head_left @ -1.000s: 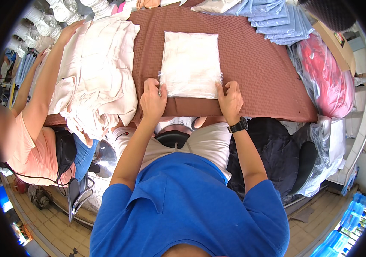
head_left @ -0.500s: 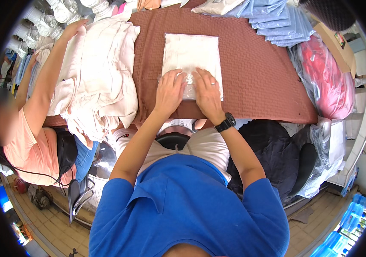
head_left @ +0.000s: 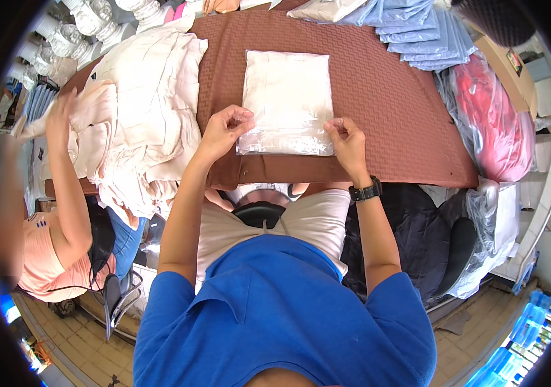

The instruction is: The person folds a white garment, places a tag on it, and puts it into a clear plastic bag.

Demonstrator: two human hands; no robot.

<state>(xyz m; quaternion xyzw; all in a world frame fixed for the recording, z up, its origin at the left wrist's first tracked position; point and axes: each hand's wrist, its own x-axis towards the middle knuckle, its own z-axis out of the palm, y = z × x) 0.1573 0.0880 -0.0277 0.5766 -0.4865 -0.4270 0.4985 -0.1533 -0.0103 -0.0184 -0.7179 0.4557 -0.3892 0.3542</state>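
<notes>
A folded cream garment in a clear plastic bag point(head_left: 288, 87) lies flat on the brown-covered table in front of me. My left hand point(head_left: 225, 134) is at its lower left edge, thumb and fingertips drawn together on the plastic. At the opposite edge, my right hand point(head_left: 348, 143), with a black watch at the wrist, pinches the bag's side between thumb and fingers. The near end of the bag is shiny and creased, and its edges look straight.
A large heap of cream garments point(head_left: 149, 97) covers the table's left part, where a co-worker's hand point(head_left: 61, 113) handles cloth. Blue bagged garments point(head_left: 420, 39) are stacked at the back right. Red items in clear plastic point(head_left: 491, 116) stand by the right edge.
My hands have moved apart from the bag's near middle to its left and right edges, fingers now pinched. The co-worker's arm has pulled back from the far side of the heap.
</notes>
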